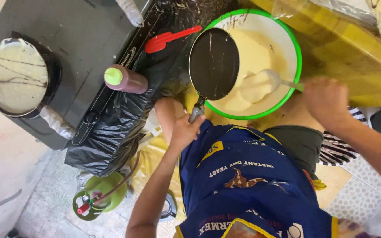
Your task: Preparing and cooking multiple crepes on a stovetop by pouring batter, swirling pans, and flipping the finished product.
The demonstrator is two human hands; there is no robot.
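Observation:
My left hand (185,130) grips the handle of a small black frying pan (214,63), which is held tilted over a large green-rimmed bowl (297,57) of pale batter (256,53). My right hand (326,99) holds the handle of a ladle (261,83) whose scoop is full of batter, just above the batter's surface and beside the pan. A blue apron covers my lap below both hands.
On the dark stove at left a second pan (16,77) holds a pale crepe with dark drizzled lines. A brown squeeze bottle with a green cap (124,79) and a red spatula (168,39) lie on black plastic. A green gas canister (98,198) stands on the floor.

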